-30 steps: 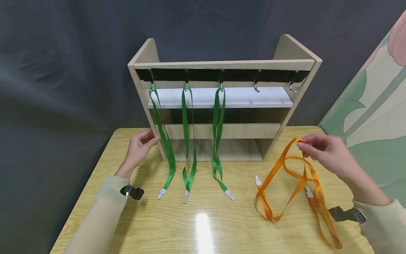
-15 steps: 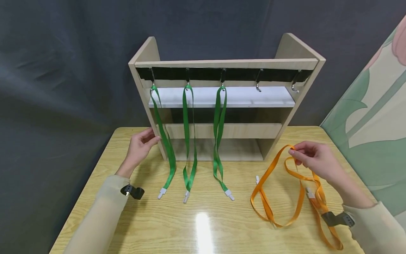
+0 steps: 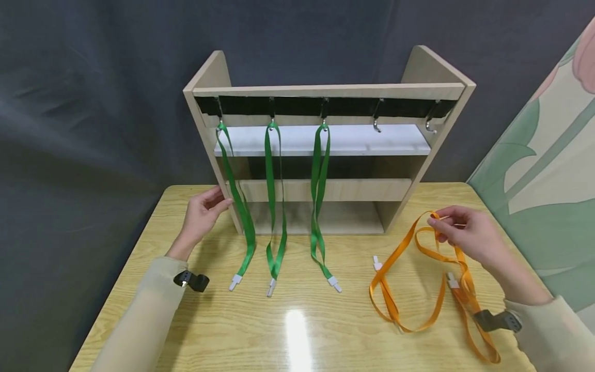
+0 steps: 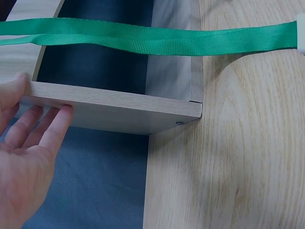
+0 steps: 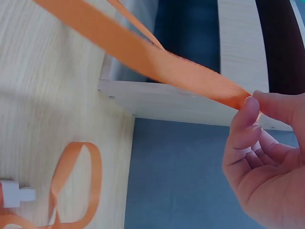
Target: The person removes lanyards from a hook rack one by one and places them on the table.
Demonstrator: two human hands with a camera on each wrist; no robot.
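- Between the thumb and forefinger of your right hand, you are pinching a fold of an orange lanyard, the tips meeting on the band and the other fingers curling beneath.
- At the near left edge of the shelf unit, your left hand is gripping the side panel, thumb resting at the front and fingertips pressing the outer face, the gap spanning only the board.
- From your pinch, the orange band is sloping down to the table, where a white clip is lying to the left. A second orange lanyard is lying just beside it; where the bands are crossing, you cannot easily tell one from the other.
- Close to your left hand, the leftmost green lanyard is hanging before the unit, and two more green lanyards are hanging to its right, one to a hook.
- Along the top, by all appearances, the hanging is standing just past halfway: three hooks are bearing green, while the fourth hook and fifth hook are showing no lanyard, with both orange ones remaining off the row.
- Beyond your work, a dark cloth is covering the background.
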